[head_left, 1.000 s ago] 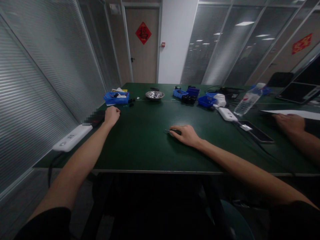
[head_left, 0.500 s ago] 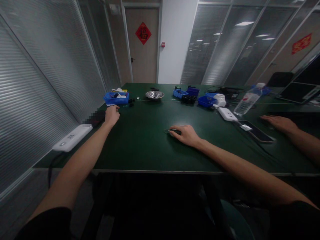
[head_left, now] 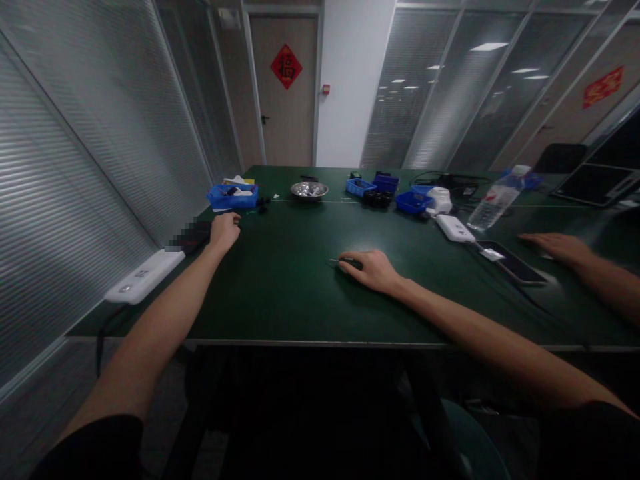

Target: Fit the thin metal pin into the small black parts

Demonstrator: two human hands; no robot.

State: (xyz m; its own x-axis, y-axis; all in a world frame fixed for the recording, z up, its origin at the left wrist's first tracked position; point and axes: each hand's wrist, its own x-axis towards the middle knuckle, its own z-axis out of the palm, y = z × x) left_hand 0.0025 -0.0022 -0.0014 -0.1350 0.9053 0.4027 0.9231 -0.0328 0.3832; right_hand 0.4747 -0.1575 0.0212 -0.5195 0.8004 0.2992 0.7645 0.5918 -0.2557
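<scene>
On the green table (head_left: 280,287), my left hand (head_left: 225,231) is at the left, just in front of a blue basket (head_left: 233,197) with white and dark items in it. Its fingers are curled, and what they hold, if anything, is too small to tell. My right hand (head_left: 373,268) rests near the middle of the table, its thumb and fingers closed round a thin metal tool (head_left: 334,261) that points left. A steel bowl (head_left: 309,193) with small shiny contents stands farther back, between my two hands.
Right of centre are blue trays (head_left: 413,203), a heap of black parts (head_left: 379,199), a white power strip (head_left: 455,228), a bottle (head_left: 499,200) and a phone (head_left: 515,263). Another person's hand (head_left: 560,245) lies at far right. A second power strip (head_left: 145,275) is at left.
The other person's hand at the far right has shifted slightly left. My hands are almost unmoved.
</scene>
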